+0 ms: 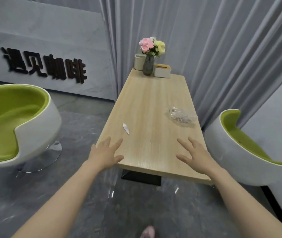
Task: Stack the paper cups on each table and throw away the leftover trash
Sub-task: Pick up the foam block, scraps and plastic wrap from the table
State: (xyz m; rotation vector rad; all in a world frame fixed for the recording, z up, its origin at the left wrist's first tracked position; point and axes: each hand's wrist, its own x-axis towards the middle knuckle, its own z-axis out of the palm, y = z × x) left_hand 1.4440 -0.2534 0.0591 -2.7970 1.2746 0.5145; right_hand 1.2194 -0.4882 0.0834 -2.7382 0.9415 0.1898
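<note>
Currently, left hand hovers lower centre, fingers spread, empty. Paper scrap lies mid-frame on table; right hand likewise spread; plastic wrapper centre right. Trash remains uncollected; no loose cups visible.

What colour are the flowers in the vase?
The flowers are pink and pale yellow, with a few green leaves, standing in a mottled grey vase. The head view shows them.
</note>
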